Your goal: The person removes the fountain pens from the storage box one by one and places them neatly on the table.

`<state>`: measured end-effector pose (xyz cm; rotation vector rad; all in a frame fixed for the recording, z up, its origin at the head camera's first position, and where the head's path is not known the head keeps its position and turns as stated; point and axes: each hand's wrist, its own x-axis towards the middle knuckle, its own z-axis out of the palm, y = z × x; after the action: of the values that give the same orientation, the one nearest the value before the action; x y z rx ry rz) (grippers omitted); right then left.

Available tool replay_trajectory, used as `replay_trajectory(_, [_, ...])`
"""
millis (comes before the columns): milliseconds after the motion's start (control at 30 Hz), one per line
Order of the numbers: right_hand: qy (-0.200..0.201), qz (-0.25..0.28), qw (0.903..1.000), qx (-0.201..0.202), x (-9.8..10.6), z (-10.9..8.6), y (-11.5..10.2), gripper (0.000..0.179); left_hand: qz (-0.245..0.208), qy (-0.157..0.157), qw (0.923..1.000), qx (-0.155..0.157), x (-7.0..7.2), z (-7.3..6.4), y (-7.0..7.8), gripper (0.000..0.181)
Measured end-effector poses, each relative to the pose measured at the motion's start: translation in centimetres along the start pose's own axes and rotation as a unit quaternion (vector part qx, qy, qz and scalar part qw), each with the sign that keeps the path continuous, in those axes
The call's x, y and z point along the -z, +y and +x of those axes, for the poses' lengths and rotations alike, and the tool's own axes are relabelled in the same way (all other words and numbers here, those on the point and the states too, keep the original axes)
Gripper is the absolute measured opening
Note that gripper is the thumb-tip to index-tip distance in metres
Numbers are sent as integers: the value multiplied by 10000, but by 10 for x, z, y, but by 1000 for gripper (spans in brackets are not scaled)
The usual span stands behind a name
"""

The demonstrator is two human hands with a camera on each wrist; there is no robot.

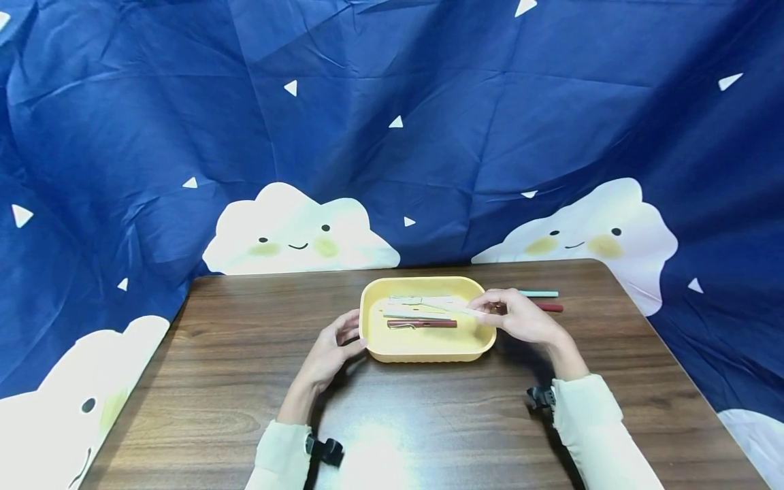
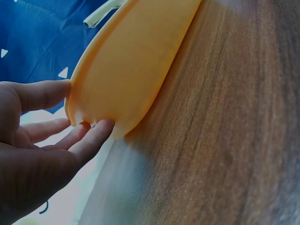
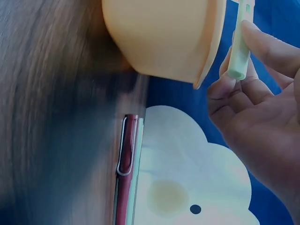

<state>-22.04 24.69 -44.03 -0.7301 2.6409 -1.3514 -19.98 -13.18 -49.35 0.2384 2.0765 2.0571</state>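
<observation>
A yellow plastic basket stands near the table's back edge. My left hand rests its fingertips against the outside of the basket's left end. Above the basket's right part, my right hand pinches a pale green pen between thumb and fingers. That pen slants over the basket with its far end pointing left. Inside lie a dark red pen with a metal clip, a pale pen and another light pen behind it, partly hidden. The left wrist view shows the held pen's end above the rim.
To the right of the basket lie a dark red pen and a mint pen side by side, partly behind my right hand. The brown wooden table ends at a blue curtain printed with clouds.
</observation>
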Motion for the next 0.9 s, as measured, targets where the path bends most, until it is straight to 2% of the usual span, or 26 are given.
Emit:
replay_trajectory(233, [8,41,10000,-75,7,-7,7,12,-68,-36,10000,39,0,0,-1,64])
replay_trajectory(467, [90,24,9993,-349,14,-15,11,14,-64,-24,10000,20,0,1,-1,63])
replay_trajectory(700, [146,109,9995,-274,19,-22,16,12,-107,-39,9999,2,0,1,-2,63])
replay_trajectory(900, [251,-37,9989,-391,25,-29,22,13,-67,-28,10000,-10,0,1,-1,62])
